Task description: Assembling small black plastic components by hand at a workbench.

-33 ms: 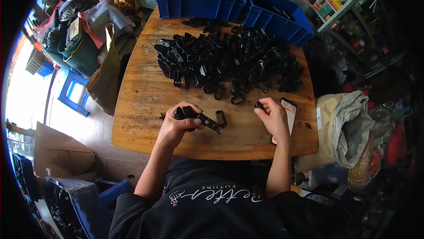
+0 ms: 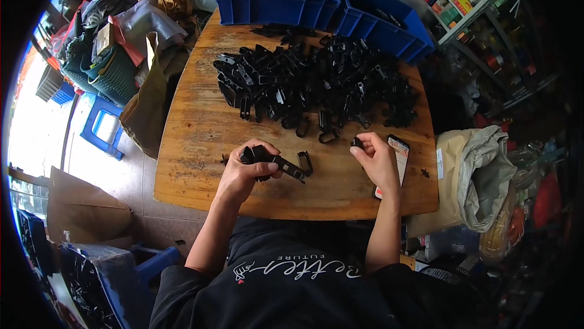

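Observation:
My left hand point(image 2: 244, 174) is closed around black plastic parts point(image 2: 288, 168), one of them long and narrow with its end pointing right and toward me. Just beyond that end, an open black frame piece point(image 2: 305, 163) stands on the wooden table point(image 2: 201, 116). Pinched between the thumb and fingers of my right hand point(image 2: 376, 160) is a small black piece point(image 2: 356, 143); its exact kind is too small to make out. A large heap of black plastic parts point(image 2: 316, 79) covers the table beyond both hands, with a few loose pieces at its near edge.
Two blue bins point(image 2: 277, 9) point(image 2: 383, 21) stand at the table's far side with some parts inside. A phone point(image 2: 398, 152) lies beside my right wrist. Sacks point(image 2: 480, 177) stand right of the table; a blue stool point(image 2: 102, 125) and stacked baskets point(image 2: 109, 76) are on the left.

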Action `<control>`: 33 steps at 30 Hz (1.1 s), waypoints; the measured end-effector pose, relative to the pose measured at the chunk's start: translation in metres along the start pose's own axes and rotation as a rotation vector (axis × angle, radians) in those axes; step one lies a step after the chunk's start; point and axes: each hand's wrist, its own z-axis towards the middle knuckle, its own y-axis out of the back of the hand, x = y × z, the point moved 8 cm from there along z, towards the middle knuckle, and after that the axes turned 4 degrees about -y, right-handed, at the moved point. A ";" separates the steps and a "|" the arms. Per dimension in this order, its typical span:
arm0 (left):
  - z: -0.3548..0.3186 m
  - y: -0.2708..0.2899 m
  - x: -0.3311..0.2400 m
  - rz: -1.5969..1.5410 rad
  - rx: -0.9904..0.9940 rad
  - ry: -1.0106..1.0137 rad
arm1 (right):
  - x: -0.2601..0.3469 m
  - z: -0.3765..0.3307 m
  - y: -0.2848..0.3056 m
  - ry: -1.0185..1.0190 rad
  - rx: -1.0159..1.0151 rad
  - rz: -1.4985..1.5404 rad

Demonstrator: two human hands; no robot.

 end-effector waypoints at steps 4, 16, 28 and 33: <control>0.003 0.000 0.002 -0.104 0.027 -0.028 | 0.020 0.001 0.000 0.248 0.036 0.192; 0.006 0.003 0.006 -0.134 0.033 -0.049 | 0.015 -0.018 0.001 0.191 -0.038 0.008; -0.003 0.003 0.000 -0.006 -0.243 -0.210 | 0.074 -0.030 -0.052 0.406 0.161 0.718; -0.006 -0.007 0.002 0.082 -0.235 -0.167 | 0.079 -0.035 -0.068 0.397 0.084 0.706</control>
